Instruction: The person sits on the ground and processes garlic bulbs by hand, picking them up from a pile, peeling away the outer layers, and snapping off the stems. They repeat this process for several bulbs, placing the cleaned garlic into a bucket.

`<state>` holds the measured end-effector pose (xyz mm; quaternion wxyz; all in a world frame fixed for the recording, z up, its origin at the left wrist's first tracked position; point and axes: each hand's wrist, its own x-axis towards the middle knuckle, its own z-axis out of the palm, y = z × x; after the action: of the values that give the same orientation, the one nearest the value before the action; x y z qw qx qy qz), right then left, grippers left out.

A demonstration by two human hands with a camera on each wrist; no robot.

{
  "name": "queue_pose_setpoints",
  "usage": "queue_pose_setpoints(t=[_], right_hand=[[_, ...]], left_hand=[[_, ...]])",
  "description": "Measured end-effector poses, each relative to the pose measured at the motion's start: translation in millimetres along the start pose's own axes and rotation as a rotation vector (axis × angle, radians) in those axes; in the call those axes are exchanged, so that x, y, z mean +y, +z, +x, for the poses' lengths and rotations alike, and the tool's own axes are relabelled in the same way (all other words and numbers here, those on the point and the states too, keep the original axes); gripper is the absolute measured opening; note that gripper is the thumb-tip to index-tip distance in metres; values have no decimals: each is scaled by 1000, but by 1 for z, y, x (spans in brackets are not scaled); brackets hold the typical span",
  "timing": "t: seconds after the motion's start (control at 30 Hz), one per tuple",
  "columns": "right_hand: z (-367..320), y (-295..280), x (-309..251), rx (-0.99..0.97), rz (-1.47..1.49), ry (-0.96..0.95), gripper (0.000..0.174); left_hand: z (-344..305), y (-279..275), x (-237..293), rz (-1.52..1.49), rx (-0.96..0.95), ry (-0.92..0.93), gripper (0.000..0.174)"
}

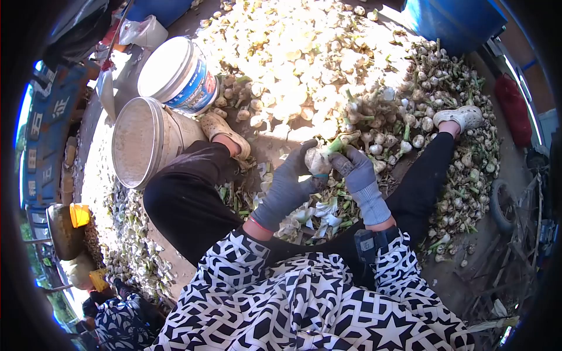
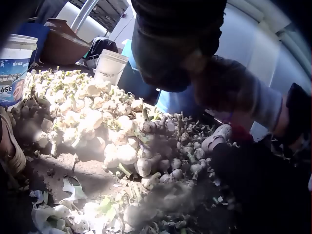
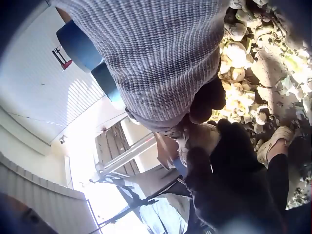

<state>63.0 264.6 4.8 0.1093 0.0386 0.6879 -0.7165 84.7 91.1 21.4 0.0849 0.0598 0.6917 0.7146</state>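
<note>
In the head view a whitish garlic bulb (image 1: pixel 317 162) with a green stem is between two grey-gloved hands. The left hand (image 1: pixel 285 192) grips the bulb from the left, its fingers curled round it. Thumb and fingers of the right hand (image 1: pixel 359 178) pinch the bulb at its stem side. Both hands are above loose leaves and peelings (image 1: pixel 319 216). The left wrist view shows the left hand (image 2: pixel 170 48) dark and close, beside the right hand (image 2: pixel 234 90). In the right wrist view the ribbed cuff hides much of the right hand (image 3: pixel 207 102); the left hand (image 3: pixel 229 175) is opposite.
A large garlic heap (image 1: pixel 293 64) spreads ahead and right, between the shoes. At the left stand a lidded white bucket (image 1: pixel 167 70) and an open bucket (image 1: pixel 137 143). A blue barrel (image 1: pixel 453 23) is at the back right; another person (image 1: pixel 126 322) is at lower left.
</note>
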Motion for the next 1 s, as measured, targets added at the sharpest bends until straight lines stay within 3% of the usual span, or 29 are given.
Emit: queue_pose_setpoints(t=[0.03,0.07,0.1,0.17,0.2,0.23,0.3,0.37,0.43,0.47,0.5,0.57,0.6,0.63,0.7,0.73,0.77,0.83,0.87,0.93,0.97,1.0], right_hand=[[-4,-3,-7,-34,29,59,15],[-6,-6,-8,-45,-22,18,13],[-8,-11,-12,-44,-18,18,13],[-12,-21,-19,-229,196,116,14],[-17,-25,-16,-269,329,163,18],[-21,-26,-17,-265,334,167,18],[-31,-23,-20,-483,665,325,21],[-28,-18,-9,-504,760,342,22],[-16,-19,4,-600,869,444,24],[-13,-23,3,-739,888,460,22],[-17,-22,4,-735,903,467,22],[-27,-7,-26,-603,806,493,18],[-23,-15,21,-727,746,240,14],[-19,-9,17,-510,766,429,14],[-14,-27,29,-818,1188,340,16],[-20,-37,23,-666,1204,371,21],[-25,-51,22,-597,1265,373,20],[-32,-81,46,-504,1219,308,22],[-36,-86,49,-497,1227,301,22],[-45,-91,53,-446,559,382,28],[-55,-65,30,-493,-1,418,41],[-62,-47,16,-483,-391,171,42]], left_hand=[[0,-2,5,-444,-54,-158,71],[-2,-6,8,-561,-104,-187,56],[-5,-14,-3,-557,-105,-189,56],[0,-17,7,74,-255,-237,56],[-7,-12,13,-750,-312,-280,52],[-7,-12,9,-748,-313,-287,52],[-9,-16,-2,711,-127,299,40],[-7,-17,11,640,-195,220,37],[-4,-12,13,-349,245,-366,34],[-8,-12,9,278,79,1,30],[-16,-12,5,891,-109,371,29],[-22,14,37,-377,80,-409,28],[-21,8,36,-260,62,-372,41],[-24,7,34,-247,56,-381,41],[-29,7,30,130,63,-99,39],[-31,3,28,358,20,20,46],[-30,0,24,364,8,17,46],[-27,-6,12,392,-10,215,61],[-24,-13,9,453,-64,204,73],[-23,-14,6,451,-26,262,68],[-22,-15,4,444,19,319,63],[-20,-18,2,442,43,216,48]])
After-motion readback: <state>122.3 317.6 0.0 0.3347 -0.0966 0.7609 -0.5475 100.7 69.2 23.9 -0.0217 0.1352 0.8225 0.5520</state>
